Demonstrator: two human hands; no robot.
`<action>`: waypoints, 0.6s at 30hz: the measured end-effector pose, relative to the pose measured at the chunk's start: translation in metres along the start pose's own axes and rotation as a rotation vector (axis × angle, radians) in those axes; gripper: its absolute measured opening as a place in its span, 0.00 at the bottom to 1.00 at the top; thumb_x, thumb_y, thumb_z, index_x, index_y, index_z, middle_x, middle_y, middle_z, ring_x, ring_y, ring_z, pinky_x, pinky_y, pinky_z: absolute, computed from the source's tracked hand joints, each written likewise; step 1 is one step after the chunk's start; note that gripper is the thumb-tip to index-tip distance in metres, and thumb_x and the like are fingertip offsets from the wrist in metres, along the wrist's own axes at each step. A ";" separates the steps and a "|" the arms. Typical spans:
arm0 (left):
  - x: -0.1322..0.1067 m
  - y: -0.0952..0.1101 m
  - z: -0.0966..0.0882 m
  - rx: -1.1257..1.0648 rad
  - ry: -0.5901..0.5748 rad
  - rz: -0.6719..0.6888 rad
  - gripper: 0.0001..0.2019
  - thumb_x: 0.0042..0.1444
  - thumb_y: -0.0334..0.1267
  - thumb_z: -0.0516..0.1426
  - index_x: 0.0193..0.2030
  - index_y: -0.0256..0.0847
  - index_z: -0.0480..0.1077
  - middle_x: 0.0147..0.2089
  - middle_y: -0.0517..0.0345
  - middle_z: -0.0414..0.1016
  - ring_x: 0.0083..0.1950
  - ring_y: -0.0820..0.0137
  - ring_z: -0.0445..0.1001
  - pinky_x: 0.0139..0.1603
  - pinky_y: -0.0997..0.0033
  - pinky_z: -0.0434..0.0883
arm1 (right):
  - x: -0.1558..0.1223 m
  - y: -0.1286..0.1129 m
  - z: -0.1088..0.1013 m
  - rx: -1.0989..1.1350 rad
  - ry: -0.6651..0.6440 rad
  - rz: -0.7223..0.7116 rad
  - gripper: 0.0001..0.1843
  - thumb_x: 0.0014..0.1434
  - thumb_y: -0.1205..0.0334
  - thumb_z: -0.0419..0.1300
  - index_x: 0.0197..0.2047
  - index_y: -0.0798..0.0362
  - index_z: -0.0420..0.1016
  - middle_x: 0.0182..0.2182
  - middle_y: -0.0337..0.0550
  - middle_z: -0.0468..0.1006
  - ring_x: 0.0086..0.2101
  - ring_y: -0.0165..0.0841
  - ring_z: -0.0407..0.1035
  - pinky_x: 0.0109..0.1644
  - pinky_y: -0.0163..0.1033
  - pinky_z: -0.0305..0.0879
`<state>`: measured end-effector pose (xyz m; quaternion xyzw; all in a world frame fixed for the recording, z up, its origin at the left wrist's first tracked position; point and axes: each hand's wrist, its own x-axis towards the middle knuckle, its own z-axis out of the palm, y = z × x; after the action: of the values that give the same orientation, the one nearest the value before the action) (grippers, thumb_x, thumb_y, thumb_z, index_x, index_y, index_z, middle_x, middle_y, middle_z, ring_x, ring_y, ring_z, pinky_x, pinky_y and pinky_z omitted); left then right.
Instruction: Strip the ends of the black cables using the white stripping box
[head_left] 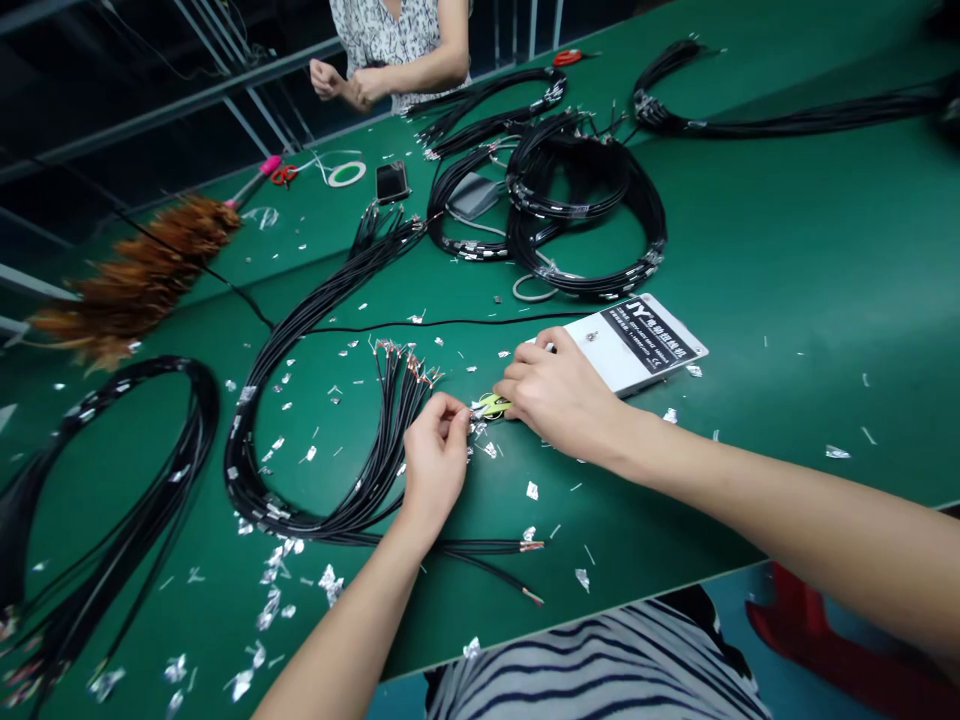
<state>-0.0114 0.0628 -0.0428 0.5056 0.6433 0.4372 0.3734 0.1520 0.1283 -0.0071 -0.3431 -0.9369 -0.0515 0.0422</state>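
My right hand [559, 395] is closed around yellow-green handled snips [493, 405], whose jaws point left. Close to the jaws, the fingertips of my left hand [436, 462] are pinched together on what looks like the stripped end of a black cable, mostly hidden by the fingers. A bundle of black cables [382, 450] with bared copper-coloured ends fans out just left of that hand. Two or three loose cable ends [510, 547] lie beneath my left wrist. Just behind my right hand sits a white device [637, 345] with a black "JY" label.
Coiled black cables [652, 230] lie at the back, and another bundle [202, 400] at the left. A phone [391, 182], a tape roll [346, 174] and an orange-brown feather duster [150, 270] are farther back. Foil scraps [330, 582] litter the green table [787, 400]. A person [405, 50] stands opposite.
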 end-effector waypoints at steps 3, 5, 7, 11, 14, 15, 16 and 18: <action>0.000 -0.001 0.000 -0.008 0.009 0.000 0.06 0.55 0.38 0.55 0.29 0.41 0.65 0.23 0.65 0.61 0.21 0.75 0.58 0.21 0.76 0.54 | -0.001 0.000 0.002 0.012 0.011 0.004 0.07 0.58 0.71 0.65 0.30 0.53 0.76 0.26 0.40 0.76 0.37 0.39 0.63 0.44 0.45 0.40; 0.000 -0.001 0.001 -0.012 0.012 0.001 0.06 0.55 0.39 0.55 0.29 0.41 0.65 0.23 0.65 0.62 0.21 0.75 0.58 0.21 0.76 0.55 | -0.002 -0.001 0.002 0.017 0.012 0.009 0.06 0.58 0.72 0.65 0.30 0.54 0.76 0.27 0.41 0.77 0.38 0.39 0.63 0.44 0.45 0.41; 0.000 -0.002 0.001 -0.014 0.014 0.001 0.07 0.55 0.39 0.55 0.29 0.41 0.65 0.23 0.65 0.62 0.21 0.75 0.58 0.21 0.76 0.55 | -0.002 -0.003 0.001 0.016 0.009 0.012 0.05 0.59 0.71 0.64 0.31 0.54 0.77 0.28 0.42 0.78 0.39 0.40 0.64 0.45 0.45 0.41; -0.001 -0.003 0.001 -0.010 0.018 0.003 0.07 0.55 0.40 0.56 0.29 0.41 0.65 0.23 0.66 0.62 0.21 0.75 0.59 0.21 0.76 0.56 | -0.003 -0.005 -0.004 0.036 0.006 0.014 0.02 0.60 0.67 0.64 0.35 0.56 0.76 0.34 0.45 0.80 0.42 0.42 0.65 0.47 0.46 0.44; -0.001 -0.003 0.001 -0.004 0.014 0.008 0.07 0.55 0.41 0.56 0.30 0.41 0.65 0.23 0.66 0.62 0.21 0.75 0.60 0.22 0.77 0.57 | -0.016 0.002 -0.011 0.114 0.113 0.015 0.06 0.62 0.62 0.64 0.41 0.56 0.76 0.44 0.48 0.81 0.46 0.43 0.66 0.50 0.48 0.48; -0.002 -0.003 0.001 -0.002 0.014 0.010 0.07 0.55 0.40 0.55 0.30 0.41 0.65 0.23 0.66 0.62 0.21 0.75 0.60 0.22 0.77 0.57 | -0.025 0.005 -0.013 0.149 0.178 0.033 0.07 0.63 0.62 0.63 0.43 0.55 0.76 0.46 0.48 0.80 0.48 0.43 0.66 0.50 0.48 0.49; -0.002 -0.003 0.000 0.000 0.013 0.012 0.07 0.55 0.40 0.55 0.30 0.41 0.66 0.23 0.66 0.62 0.21 0.75 0.60 0.22 0.77 0.56 | -0.035 0.009 -0.015 0.185 0.251 0.063 0.06 0.65 0.63 0.61 0.45 0.54 0.75 0.48 0.47 0.80 0.48 0.43 0.67 0.51 0.48 0.51; -0.002 -0.002 -0.001 0.003 0.014 0.016 0.07 0.55 0.40 0.55 0.30 0.41 0.66 0.23 0.66 0.63 0.21 0.75 0.60 0.22 0.77 0.57 | -0.058 0.015 -0.015 0.263 0.407 0.175 0.07 0.67 0.66 0.56 0.46 0.53 0.74 0.49 0.46 0.80 0.49 0.42 0.68 0.51 0.47 0.55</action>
<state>-0.0122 0.0603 -0.0448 0.5081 0.6425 0.4428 0.3645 0.2070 0.1005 0.0025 -0.3969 -0.8747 0.0066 0.2782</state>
